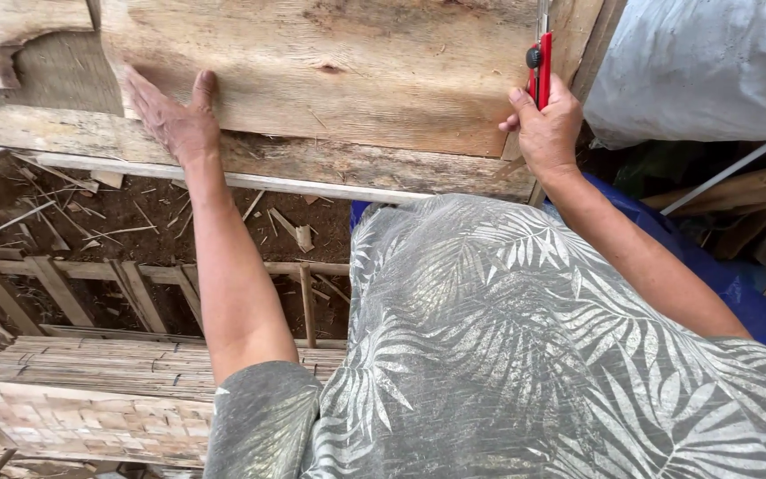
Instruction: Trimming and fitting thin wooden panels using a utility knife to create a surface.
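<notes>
My left hand lies flat, fingers spread, on the left end of a wide rough wooden plank. At the plank's right end my right hand grips a red utility knife, held upright with its blade pointing up along the plank's edge. A narrower weathered board runs under the plank. My grey leaf-patterned shirt fills the lower right.
A white plastic sheet hangs at the upper right, with blue tarp and loose timber below it. Down left lie a wooden frame, bundled thin bamboo strips, a woven mat and wood scraps on dirt.
</notes>
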